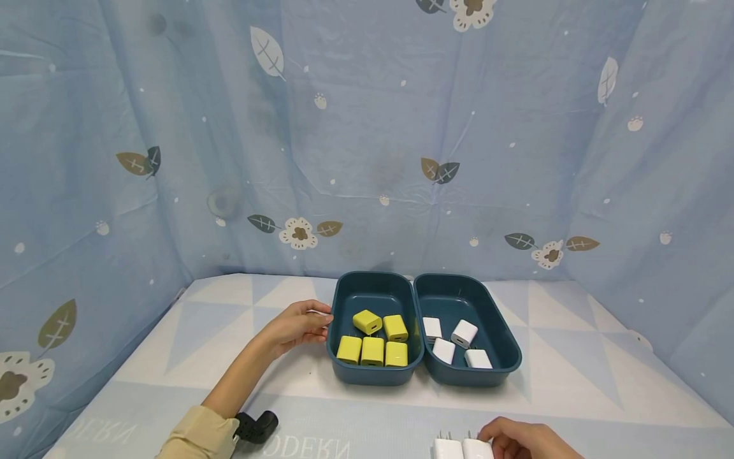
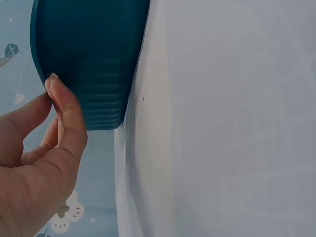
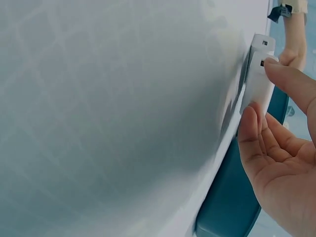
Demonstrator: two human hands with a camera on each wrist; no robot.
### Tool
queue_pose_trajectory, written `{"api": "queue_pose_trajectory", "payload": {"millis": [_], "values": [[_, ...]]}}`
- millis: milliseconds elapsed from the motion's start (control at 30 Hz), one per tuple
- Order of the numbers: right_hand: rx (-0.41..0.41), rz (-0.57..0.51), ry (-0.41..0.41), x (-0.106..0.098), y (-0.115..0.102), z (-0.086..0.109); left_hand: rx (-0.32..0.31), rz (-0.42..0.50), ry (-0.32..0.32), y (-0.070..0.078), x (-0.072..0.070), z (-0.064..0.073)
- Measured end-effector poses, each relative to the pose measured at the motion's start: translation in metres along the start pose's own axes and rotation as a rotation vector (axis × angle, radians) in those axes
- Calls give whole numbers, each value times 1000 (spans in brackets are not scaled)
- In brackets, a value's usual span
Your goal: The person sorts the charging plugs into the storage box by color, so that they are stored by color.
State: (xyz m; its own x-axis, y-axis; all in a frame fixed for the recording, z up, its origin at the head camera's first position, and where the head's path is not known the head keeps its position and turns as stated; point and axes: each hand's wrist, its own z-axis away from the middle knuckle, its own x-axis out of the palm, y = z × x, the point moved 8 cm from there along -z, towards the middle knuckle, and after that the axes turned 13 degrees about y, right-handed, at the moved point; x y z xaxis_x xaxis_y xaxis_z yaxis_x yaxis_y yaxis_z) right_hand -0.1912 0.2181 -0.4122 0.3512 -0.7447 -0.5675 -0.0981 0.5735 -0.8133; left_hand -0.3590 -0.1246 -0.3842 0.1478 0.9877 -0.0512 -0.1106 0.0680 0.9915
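Both hands are at work on the patterned table mat (image 1: pixel 218 357). Down at the near edge, the right hand (image 1: pixel 524 440) has its fingertips on the nearer of two white chargers (image 1: pixel 463 448) that stand side by side on the mat, prongs pointing away from the person; in the right wrist view the index finger (image 3: pixel 291 76) lies along the top of that charger (image 3: pixel 259 81) while the thumb (image 3: pixel 252 133) sits just under it, a loose pinch with the remaining fingers relaxed and spread. The left hand (image 1: pixel 298 326) rests against the outer left wall of the left teal bin (image 1: pixel 344 293); the left wrist view shows its thumb (image 2: pixel 66 111) pressed to the ribbed corner of that bin (image 2: pixel 94 54), the other fingers gently curved behind it and gripping nothing else.

Inside the left bin lie five yellow chargers (image 1: pixel 373 336), three in a row at the front and two behind them. Touching it on the right is the right teal bin (image 1: pixel 504 338), which holds four white chargers (image 1: pixel 453 343), loosely scattered. A black wrist strap (image 1: pixel 256 426) sits at the cuff of the beige left sleeve (image 1: pixel 197 433). Blue leaf-and-flower fabric (image 1: pixel 367 127) hangs behind and on both sides of the table.
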Motion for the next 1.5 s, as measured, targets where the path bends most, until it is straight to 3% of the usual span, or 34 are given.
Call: {"api": "queue_pose_trajectory", "payload": {"millis": [367,633,733,1000,1300,1500], "values": [[-68,-29,30,-18,-14,0,-4,4,-2,0,0,-1],[-209,-35,55,-32,-34,0,2,5,-7,0,1,0],[-213,-10,94,-39,-41,0,3,6,-9,0,1,1],[-353,61,240,-66,-63,-3,10,7,-15,0,1,1],[-377,79,317,-87,-69,-21,7,10,-18,0,1,0],[-337,81,342,-99,-66,-41,8,10,-18,-1,0,-1]]}}
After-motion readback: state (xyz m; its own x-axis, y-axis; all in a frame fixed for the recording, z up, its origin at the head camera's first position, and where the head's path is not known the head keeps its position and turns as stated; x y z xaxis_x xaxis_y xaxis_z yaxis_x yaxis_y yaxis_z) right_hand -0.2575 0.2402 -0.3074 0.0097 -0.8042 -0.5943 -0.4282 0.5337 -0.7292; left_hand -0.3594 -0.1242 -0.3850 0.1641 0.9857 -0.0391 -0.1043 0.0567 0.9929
